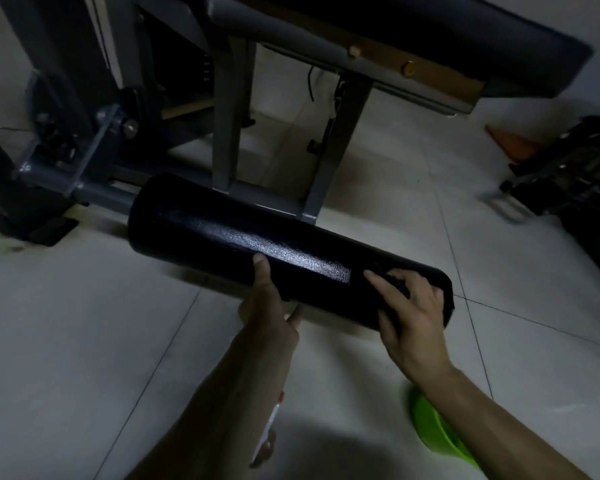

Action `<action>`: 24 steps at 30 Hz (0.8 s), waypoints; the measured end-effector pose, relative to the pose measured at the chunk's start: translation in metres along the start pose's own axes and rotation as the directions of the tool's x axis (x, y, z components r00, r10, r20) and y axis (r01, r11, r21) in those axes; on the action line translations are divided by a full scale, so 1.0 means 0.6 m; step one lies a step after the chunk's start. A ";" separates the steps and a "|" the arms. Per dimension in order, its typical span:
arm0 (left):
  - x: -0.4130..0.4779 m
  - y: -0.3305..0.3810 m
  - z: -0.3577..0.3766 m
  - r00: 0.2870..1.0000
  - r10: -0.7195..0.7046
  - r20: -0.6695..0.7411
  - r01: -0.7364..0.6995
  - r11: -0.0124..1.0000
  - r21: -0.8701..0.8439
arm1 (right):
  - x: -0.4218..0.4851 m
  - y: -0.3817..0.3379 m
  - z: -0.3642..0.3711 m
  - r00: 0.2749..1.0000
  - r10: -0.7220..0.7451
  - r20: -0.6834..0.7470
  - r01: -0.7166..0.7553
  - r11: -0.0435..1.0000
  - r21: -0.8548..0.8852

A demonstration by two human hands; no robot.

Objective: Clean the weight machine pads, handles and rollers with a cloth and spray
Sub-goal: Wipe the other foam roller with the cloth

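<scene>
A long black roller pad sticks out from the grey machine frame, low over the floor. My left hand grips the roller near its middle, thumb on top and fingers underneath. My right hand holds a dark cloth against the roller near its free right end, fingers curved over it. The cloth is hard to tell from the black pad. A white and red object, perhaps the spray bottle, lies on the floor, partly hidden by my left forearm.
A dark seat pad on grey legs stands behind the roller. A bright green object lies on the tiled floor under my right forearm. Dark equipment and an orange cone are at the right.
</scene>
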State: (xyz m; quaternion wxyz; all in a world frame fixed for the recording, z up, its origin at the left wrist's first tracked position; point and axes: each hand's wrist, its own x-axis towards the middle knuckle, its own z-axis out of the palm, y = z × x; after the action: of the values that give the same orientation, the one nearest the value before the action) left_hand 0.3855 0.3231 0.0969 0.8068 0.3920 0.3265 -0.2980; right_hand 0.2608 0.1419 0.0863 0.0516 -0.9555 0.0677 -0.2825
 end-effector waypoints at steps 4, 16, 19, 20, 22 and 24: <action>-0.005 0.000 0.006 0.999 0.037 -0.003 -0.037 0.999 -0.006 | 0.068 -0.093 0.048 0.997 -0.069 0.019 0.066 0.989 0.134; -0.019 -0.100 0.060 1.000 0.013 0.018 -0.016 0.985 0.172 | -0.060 0.072 -0.037 0.991 0.130 -0.043 -0.129 0.991 0.019; -0.016 -0.111 0.071 1.000 -0.004 -0.010 0.006 0.984 0.178 | -0.115 0.111 -0.059 0.953 0.252 -0.166 -0.249 0.968 0.041; -0.013 -0.112 0.072 1.000 -0.005 -0.010 0.007 0.986 0.164 | -0.123 0.112 -0.061 0.943 0.272 -0.190 -0.265 0.962 0.061; -0.012 -0.114 0.073 1.000 0.010 -0.007 -0.009 0.991 0.135 | -0.115 0.097 -0.050 0.947 0.262 -0.187 -0.247 0.964 0.101; -0.016 -0.111 0.075 1.000 0.017 -0.002 -0.016 0.991 0.134 | -0.074 0.060 -0.026 0.968 0.210 -0.140 -0.194 0.973 0.122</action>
State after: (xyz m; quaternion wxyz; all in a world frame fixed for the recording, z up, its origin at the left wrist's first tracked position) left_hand 0.3438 0.2535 0.0966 0.7806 0.4485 0.3039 -0.3118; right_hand 0.2118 0.1128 0.0707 0.1261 -0.9152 0.1533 -0.3508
